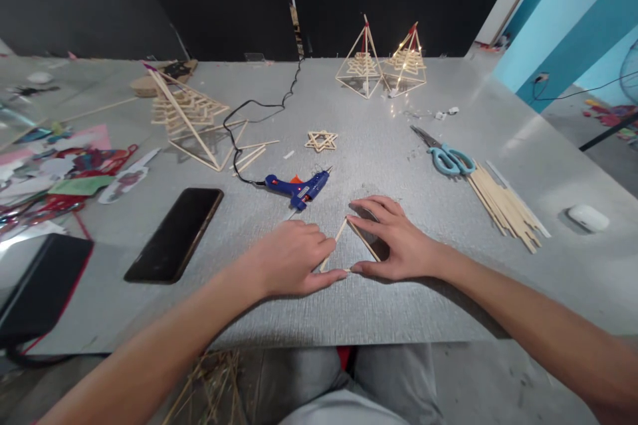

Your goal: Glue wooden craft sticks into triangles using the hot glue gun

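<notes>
Stick triangle: left hand clamped on it, right hand spread against it; alignment was apparently in hand, steadiness called for next.

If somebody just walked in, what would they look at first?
Probably the two stick pyramids at the back of the table, the right one with glowing lights. Next, the blue glue gun in the middle. Then, up front, the left hand and right hand holding a stick triangle.
</notes>
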Demonstrator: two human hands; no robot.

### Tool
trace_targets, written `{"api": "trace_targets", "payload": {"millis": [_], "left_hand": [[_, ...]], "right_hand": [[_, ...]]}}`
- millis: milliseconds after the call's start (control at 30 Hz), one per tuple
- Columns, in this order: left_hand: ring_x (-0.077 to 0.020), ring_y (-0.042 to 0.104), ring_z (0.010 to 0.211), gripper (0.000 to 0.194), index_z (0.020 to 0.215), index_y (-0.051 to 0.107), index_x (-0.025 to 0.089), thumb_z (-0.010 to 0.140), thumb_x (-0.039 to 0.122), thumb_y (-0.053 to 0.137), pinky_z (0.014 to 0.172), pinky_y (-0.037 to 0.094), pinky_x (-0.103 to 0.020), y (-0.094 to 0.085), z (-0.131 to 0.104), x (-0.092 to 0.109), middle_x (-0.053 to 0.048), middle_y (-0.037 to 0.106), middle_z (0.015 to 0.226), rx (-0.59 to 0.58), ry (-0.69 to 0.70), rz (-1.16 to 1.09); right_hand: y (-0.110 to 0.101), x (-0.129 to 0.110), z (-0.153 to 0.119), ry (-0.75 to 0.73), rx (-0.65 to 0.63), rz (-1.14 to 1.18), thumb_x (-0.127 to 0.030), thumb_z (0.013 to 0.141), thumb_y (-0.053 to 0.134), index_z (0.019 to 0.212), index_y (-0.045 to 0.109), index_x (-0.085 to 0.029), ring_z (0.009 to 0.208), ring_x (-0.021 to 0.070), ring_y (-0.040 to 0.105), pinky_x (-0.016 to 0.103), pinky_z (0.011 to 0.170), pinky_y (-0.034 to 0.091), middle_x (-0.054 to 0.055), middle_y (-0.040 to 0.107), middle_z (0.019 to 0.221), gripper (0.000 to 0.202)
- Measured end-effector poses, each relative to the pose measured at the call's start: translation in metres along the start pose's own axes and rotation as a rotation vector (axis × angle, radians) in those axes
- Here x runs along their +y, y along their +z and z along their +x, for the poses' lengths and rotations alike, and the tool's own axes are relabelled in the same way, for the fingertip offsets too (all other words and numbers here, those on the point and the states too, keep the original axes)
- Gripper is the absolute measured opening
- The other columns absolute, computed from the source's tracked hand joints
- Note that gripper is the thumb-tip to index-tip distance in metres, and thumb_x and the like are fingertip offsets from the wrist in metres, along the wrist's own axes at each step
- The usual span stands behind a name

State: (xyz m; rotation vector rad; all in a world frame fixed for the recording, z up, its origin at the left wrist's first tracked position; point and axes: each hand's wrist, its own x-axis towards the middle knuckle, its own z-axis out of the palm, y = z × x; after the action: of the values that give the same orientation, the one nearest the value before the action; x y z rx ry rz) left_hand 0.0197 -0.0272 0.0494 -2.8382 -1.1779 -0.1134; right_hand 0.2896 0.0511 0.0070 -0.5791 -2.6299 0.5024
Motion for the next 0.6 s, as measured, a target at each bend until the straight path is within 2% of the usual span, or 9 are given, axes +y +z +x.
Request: {"api": "trace_targets", "payload": {"millis": [133,600], "left_hand": [[-0.0245,0.068,0.066,0.051,0.079,0.066,0.019,0.11,0.059,0.057,0.062,0.04,-0.036,0.0032,0.0007,0.0009,-0.005,0.067,0.068,0.005,0.019,-0.026],[-0.0255,0.068,0.068,0.045,0.081,0.067,0.019,0.109,0.055,0.061,0.063,0.044,-0.038,0.0059,0.0018,0.0016,-0.005,0.066,0.07,-0.027,0.02,-0.01]], "right_hand": [[0.0005,0.0005,-0.0002,0.013,-0.002,0.007,-0.064,0.087,0.084,0.157,0.061,-0.022,0.156,0.0435,0.04,0.07,0.123,0.038,0.021,0.05,0.167,0.084],[0.0014,0.0009,0.0,0.002,0.0,0.002,-0.065,0.087,0.084,0.155,0.061,-0.019,0.156,0.0434,0.041,0.069,0.123,0.038,0.023,0.051,0.166,0.086]]}}
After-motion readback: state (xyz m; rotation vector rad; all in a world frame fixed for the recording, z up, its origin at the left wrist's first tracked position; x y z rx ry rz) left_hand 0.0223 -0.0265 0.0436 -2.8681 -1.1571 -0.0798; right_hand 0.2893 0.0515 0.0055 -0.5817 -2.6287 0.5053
